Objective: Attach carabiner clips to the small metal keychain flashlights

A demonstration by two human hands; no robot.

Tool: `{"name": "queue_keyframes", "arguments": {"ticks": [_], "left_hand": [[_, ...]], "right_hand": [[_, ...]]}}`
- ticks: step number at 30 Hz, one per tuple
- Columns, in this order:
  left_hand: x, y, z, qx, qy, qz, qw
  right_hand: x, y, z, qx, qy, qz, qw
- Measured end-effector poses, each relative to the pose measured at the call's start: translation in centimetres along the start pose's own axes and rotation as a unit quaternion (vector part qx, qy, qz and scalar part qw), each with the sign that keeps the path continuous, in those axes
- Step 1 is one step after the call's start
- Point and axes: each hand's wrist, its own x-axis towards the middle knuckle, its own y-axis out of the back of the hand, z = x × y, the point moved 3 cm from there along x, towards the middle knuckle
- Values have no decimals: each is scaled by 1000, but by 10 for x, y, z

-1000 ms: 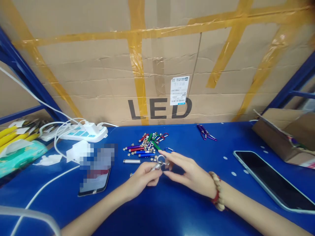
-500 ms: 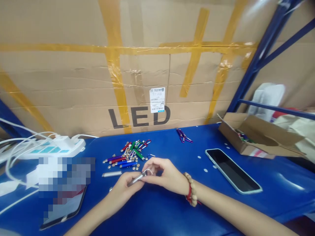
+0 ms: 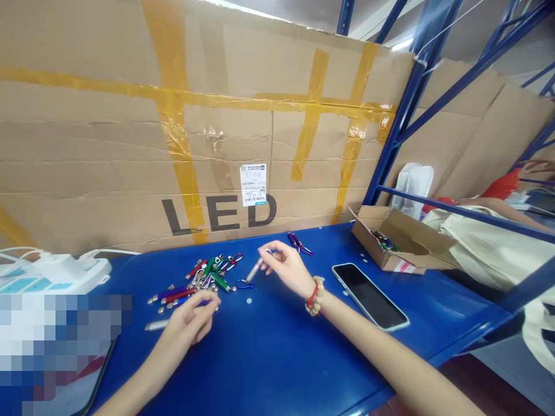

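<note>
My right hand (image 3: 288,267) holds a small silver keychain flashlight (image 3: 255,270) by its ring end, fingers pinched and the tube slanting down to the left. A blue carabiner clip (image 3: 245,285) lies by its lower end. My left hand (image 3: 193,316) is over the front of a pile, its fingers curled in against the thumb; whether anything is inside is hidden. Around it lie a green keychain tube (image 3: 220,281), a purple tube (image 3: 167,294), several other coloured tubes, clips and small round button cells. Another silver tube (image 3: 156,326) sits left of my left hand.
Purple clip tubes (image 3: 299,244) lie at the back of the blue table (image 3: 269,358). A phone (image 3: 368,296) rests at right, near an open cardboard box (image 3: 390,254) holding small parts. A white power strip (image 3: 56,273) stands left. A large carton (image 3: 225,138) walls the back.
My hands have moved apart. The right hand has carried the silver keychain flashlight away, toward the back, while the left has let go of it and moved beside the pile. The view has swung right.
</note>
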Motion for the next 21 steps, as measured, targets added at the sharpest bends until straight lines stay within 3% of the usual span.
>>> {"name": "queue_keyframes", "arguments": {"ticks": [6,11,15,21], "left_hand": [[-1,-1,-1,-16,0,-7,1000],[-6,-9,0,-35,10,-40,999],[-10,-15,0,-36,16,-69,997],[-13,-20,0,-20,26,-98,995]], "right_hand": [[26,57,17,-108,-12,132,985],[33,94,25,-244,-1,184,952],[33,106,31,-363,12,176,915],[32,109,46,-475,15,108,873]]}}
